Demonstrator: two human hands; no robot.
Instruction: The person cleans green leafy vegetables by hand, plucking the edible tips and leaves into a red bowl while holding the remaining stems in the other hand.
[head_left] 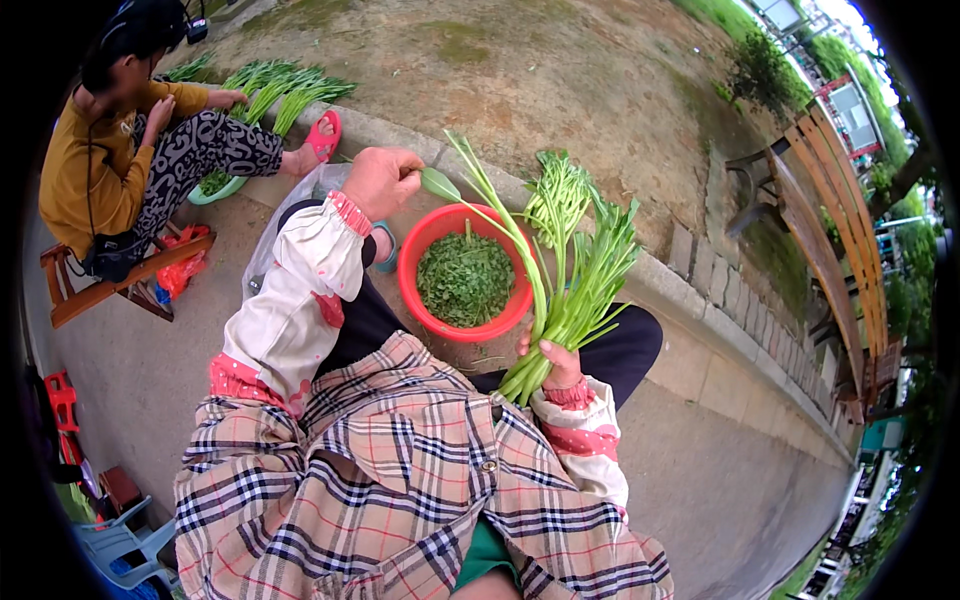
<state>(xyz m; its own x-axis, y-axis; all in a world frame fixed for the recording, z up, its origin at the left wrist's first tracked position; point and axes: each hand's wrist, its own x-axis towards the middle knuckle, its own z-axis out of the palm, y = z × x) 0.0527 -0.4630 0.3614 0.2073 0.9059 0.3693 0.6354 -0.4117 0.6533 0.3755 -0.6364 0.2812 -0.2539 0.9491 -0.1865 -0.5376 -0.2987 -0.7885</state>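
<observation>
My right hand (552, 365) is closed round the lower stems of a bunch of leafy green stalks (588, 290), held upright over my right thigh. One long stalk (498, 200) leans away from the bunch, over the basin toward the upper left. Raised to the left of it, my left hand (383, 182) pinches a single green leaf (439, 186) between thumb and fingers. Below and between my hands stands a red plastic basin (409, 275), with picked greens (466, 280) heaped inside. Another bunch of greens (558, 198) lies at the curb beyond the basin.
At upper left a person (105, 170) in a mustard top sits on a wooden stool (130, 278), near more green stalks (290, 88). A concrete curb (660, 280) runs across toward a wooden bench (815, 225). A pale blue plastic chair (125, 545) stands at lower left.
</observation>
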